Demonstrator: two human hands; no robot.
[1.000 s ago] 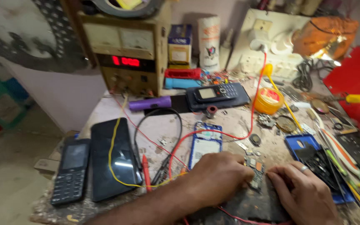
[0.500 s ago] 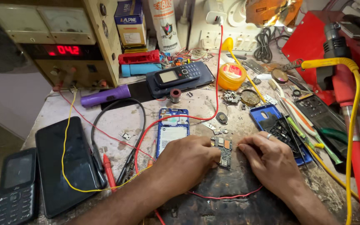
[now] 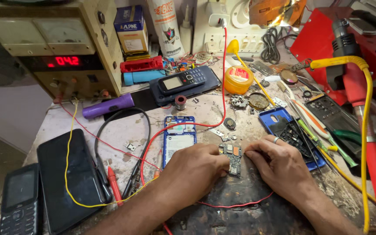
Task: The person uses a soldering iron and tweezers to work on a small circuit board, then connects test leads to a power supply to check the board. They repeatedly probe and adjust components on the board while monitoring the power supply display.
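The small circuit board (image 3: 233, 159) lies on the dark mat (image 3: 240, 196) between 2 hands: left hand (image 3: 194, 172) and right hand (image 3: 279, 163) each pinch an edge (narrow grip). Likely light, stiff, fragile; best held by its edges.

Two hands, left (image 3: 194, 172) and right (image 3: 281, 163), flank one circuit board (image 3: 231, 157) between their fingertips. Two keypad phones show: one (image 3: 182, 80) far beyond the fingers, one (image 3: 18, 200) far left. One black slab (image 3: 66, 178) lies beside that. One yellow tin (image 3: 239, 79).
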